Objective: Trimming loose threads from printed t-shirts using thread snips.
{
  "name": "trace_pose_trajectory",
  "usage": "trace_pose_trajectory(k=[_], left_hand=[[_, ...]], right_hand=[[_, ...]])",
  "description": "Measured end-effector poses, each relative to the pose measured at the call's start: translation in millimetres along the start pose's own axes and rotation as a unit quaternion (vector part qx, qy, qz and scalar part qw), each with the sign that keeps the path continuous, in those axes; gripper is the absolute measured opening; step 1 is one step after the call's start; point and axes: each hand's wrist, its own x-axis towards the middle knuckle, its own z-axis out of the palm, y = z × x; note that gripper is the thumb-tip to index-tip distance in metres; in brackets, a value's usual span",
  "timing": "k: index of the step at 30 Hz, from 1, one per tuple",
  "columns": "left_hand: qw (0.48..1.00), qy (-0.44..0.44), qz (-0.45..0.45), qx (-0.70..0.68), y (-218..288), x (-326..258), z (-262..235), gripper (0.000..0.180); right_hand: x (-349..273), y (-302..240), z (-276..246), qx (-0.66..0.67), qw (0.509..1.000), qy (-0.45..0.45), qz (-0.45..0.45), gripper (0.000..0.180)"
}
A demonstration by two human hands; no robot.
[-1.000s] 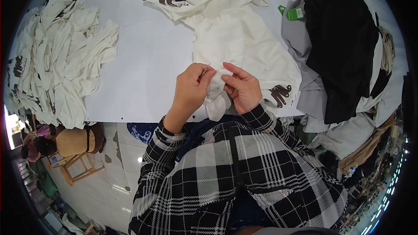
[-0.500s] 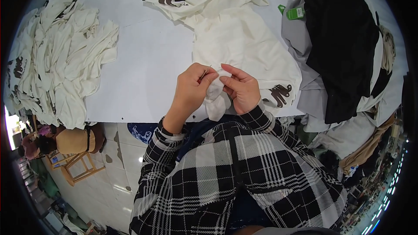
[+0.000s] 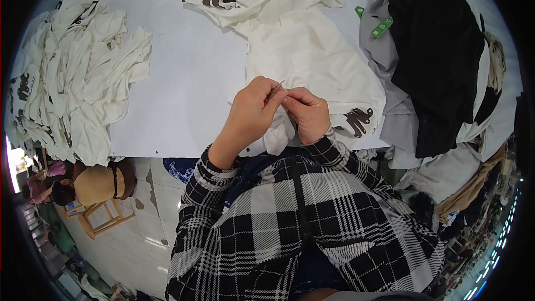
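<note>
My left hand (image 3: 255, 107) is closed on a slim, pointed metal tool (image 3: 276, 88); its tip shows above the fingers, the rest is hidden. Touching it, my right hand (image 3: 310, 112) pinches a fold of a white garment (image 3: 304, 44). The pinched spot itself is covered by my fingers. A bunched end of the garment hangs below my hands at the table's near edge, while the rest spreads flat beyond them. A dark print (image 3: 358, 121) lies right of my right hand.
A heap of white printed garments (image 3: 83, 72) covers the table's left side. More printed white cloth (image 3: 223, 0) lies at the far middle. On the right are a black garment (image 3: 432, 61), grey cloth and a green tag (image 3: 382, 28). A wooden stool (image 3: 100, 220) and another person are at lower left.
My left hand has shifted right and slightly up, bringing the tool's tip against my right fingers. My right fingers have closed in more tightly. The green tag has turned.
</note>
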Motion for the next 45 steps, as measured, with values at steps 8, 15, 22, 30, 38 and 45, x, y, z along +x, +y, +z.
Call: trace_pose_trajectory(k=[8, 15, 22, 30, 38, 45], left_hand=[[0.986, 0.005, 0.063, 0.154, 11.7, -17.6, -21.3, 0.031], [0.946, -0.005, 0.097, 0.310, 21.2, -19.7, -16.6, 0.027], [0.945, -0.005, 0.109, 0.308, 20.3, -17.3, -10.5, 0.026], [0.948, 0.000, 0.099, 0.301, 18.6, -16.6, -11.3, 0.030], [0.995, 0.061, -0.078, -0.011, -4.0, -28.7, -14.2, 0.033], [0.994, 0.067, -0.072, -0.053, -5.3, -38.2, 3.4, 0.035]], right_hand=[[2.4, -8.1, -4.1, 0.141, 0.983, 0.026, 0.112, 0.012], [2.1, -7.1, -4.4, 0.177, 0.978, 0.015, 0.113, 0.011], [2.1, -4.7, -7.5, 0.161, 0.980, 0.023, 0.113, 0.010], [2.7, -3.1, -8.2, 0.179, 0.978, 0.005, 0.111, 0.010], [5.0, -5.0, -4.4, 0.216, 0.972, 0.003, 0.089, 0.031], [0.8, -6.1, 3.8, 0.197, 0.978, -0.001, 0.073, 0.039]])
